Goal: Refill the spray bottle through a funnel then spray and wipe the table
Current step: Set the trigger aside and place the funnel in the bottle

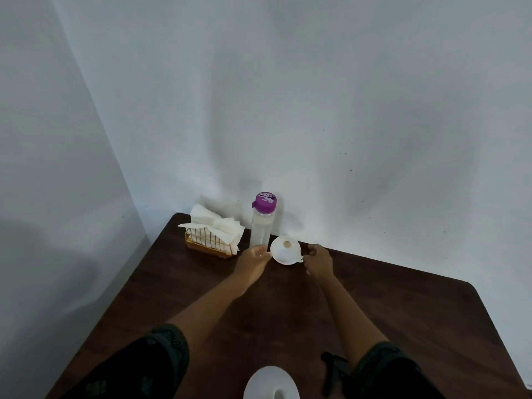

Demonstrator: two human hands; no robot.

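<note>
A white funnel (285, 250) lies wide end up on the dark brown table (403, 306), near the far edge. My right hand (320, 262) is at the funnel's right side and pinches the small tab on its rim. My left hand (253, 260) reaches in from the left with relaxed fingers; its tips are next to the funnel's left rim and hold nothing. The white spray bottle (271, 383) stands at the near edge with its neck uncapped. Its black spray head (334, 372) lies on the table beside it, partly hidden by my right sleeve.
A clear water bottle with a purple cap (262, 223) stands upright just behind my left hand. To its left is a gold wire holder with white paper napkins (214, 231). White walls close off the far and left sides of the table.
</note>
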